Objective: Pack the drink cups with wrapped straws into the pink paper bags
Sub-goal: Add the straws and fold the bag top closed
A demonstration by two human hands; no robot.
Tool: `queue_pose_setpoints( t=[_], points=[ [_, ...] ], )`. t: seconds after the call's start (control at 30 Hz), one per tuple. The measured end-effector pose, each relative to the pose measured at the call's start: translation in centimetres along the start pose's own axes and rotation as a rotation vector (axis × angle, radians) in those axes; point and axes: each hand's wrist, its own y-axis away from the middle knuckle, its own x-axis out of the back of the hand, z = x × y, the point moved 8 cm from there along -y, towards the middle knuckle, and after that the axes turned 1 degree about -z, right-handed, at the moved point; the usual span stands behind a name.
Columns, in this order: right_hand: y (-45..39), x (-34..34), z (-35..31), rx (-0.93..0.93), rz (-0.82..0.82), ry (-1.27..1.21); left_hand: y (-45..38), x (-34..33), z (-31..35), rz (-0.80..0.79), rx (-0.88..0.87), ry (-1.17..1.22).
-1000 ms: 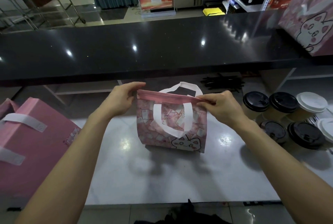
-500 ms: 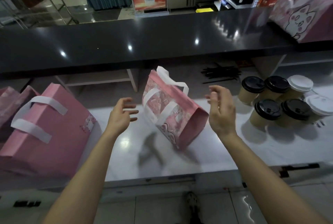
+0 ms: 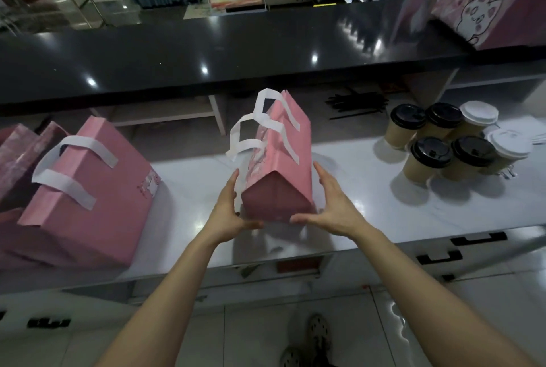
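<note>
While the small pink bag [image 3: 277,160] is standing on the white tabletop [image 3: 369,204] close to its near edge, about midway along, both hands are flanking its near end. This bag is closed at the top, its narrow end panel facing the person, and its white handles [image 3: 254,130] are sticking up and flopping toward the left. The left hand [image 3: 229,210] is lying with straight fingers along the bag's left side, thumb reaching under the near bottom corner. The right hand [image 3: 334,204] is spread too, fingers straight up along the right side and thumb pointing inward at the base; whether its palm is actually touching the paper is hard to tell.

A larger pink bag [image 3: 85,201] with white handles is leaning at the tabletop's left end, with more pink bags [image 3: 20,154] behind it. Toward the right end, six paper cups [image 3: 443,142] are standing clustered together, four with black lids and two with white lids. Black straws [image 3: 356,102] are lying in a pile at the far edge, under the raised black counter [image 3: 236,50]. Another pink bag with a cat drawing [image 3: 490,3] is sitting on that counter's right end.
</note>
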Motion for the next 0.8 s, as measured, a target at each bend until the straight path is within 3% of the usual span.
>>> queue_pose_setpoints(
  t=[0.17, 0.37, 0.8],
  points=[
    [-1.7, -1.7, -1.1, 0.034, -0.002, -0.012, -1.3, -1.0, 0.8, 0.055, -0.121, -0.047],
    [-0.1, 1.7, -2.0, 0.085, 0.094, -0.079, 0.1, -2.1, 4.8, 0.102, -0.28, -0.128],
    [-1.4, 25.2, -7.0, 0.226, 0.266, -0.028, -5.4, -4.8, 28.1, 0.143, -0.595, -0.172]
  ],
)
